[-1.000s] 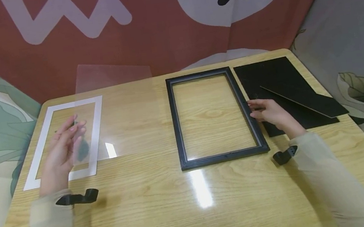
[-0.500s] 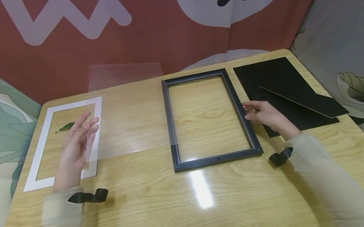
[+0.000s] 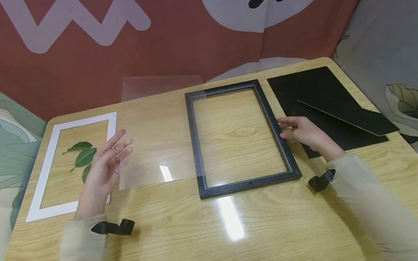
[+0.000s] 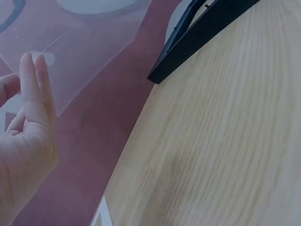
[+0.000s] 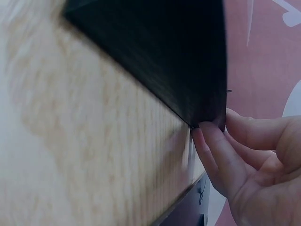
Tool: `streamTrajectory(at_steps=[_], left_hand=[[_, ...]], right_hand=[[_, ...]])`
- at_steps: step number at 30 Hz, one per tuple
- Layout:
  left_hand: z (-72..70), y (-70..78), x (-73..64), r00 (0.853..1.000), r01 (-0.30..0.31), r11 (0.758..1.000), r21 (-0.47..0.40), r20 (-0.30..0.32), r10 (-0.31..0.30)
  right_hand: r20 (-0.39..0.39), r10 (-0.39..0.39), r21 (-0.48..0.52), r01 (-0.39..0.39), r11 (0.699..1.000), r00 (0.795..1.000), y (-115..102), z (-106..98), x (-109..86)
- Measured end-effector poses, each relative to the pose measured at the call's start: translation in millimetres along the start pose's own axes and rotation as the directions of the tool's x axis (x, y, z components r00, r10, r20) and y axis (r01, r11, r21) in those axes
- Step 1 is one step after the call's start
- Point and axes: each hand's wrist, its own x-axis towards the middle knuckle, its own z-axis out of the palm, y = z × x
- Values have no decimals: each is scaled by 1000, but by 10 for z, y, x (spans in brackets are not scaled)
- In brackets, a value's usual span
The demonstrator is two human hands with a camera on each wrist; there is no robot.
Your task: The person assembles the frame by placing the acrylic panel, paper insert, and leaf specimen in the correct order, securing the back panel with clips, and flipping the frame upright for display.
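A clear sheet point(image 3: 155, 146) stands tilted above the table, its lower right part overlapping the left side of a black picture frame point(image 3: 196, 149). My left hand point(image 3: 106, 166) holds the sheet by its left edge; in the left wrist view the fingers point(image 4: 33, 94) lie against the transparent surface. The picture frame lies flat, with no backing in its opening. My right hand point(image 3: 304, 132) grips the frame's right side, and the right wrist view has the thumb and fingertips point(image 5: 211, 134) at its edge. Behind the left hand, a white mat point(image 3: 48, 165) surrounds several green leaves point(image 3: 85, 157).
At the right lies a black backing board point(image 3: 306, 84) with a slanted stand flap point(image 3: 353, 113). Everything rests on a wood-grain table point(image 3: 177, 249). A red printed cloth point(image 3: 181, 37) hangs behind the table's far edge.
My left hand has carried the clear sheet rightward, from over the mat to partly over the picture frame, uncovering the leaves. The right hand and frame shifted slightly left, then stayed.
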Motion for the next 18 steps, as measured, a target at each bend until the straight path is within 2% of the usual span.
streamTrajectory(at_steps=[7, 13, 18], left_hand=[[48, -106, 45, 998, 36, 999, -13, 51, -36], [106, -182, 93, 996, 61, 993, 103, 59, -67], [168, -247, 130, 995, 87, 976, 200, 31, -95]], right_hand=[[-6, 1, 3, -1, 1000, 1000, 12, 15, 18], [-4, -1, 6, 1, 1000, 1000, -8, 16, 4], [-7, 6, -2, -6, 1000, 1000, -1, 1, 10]])
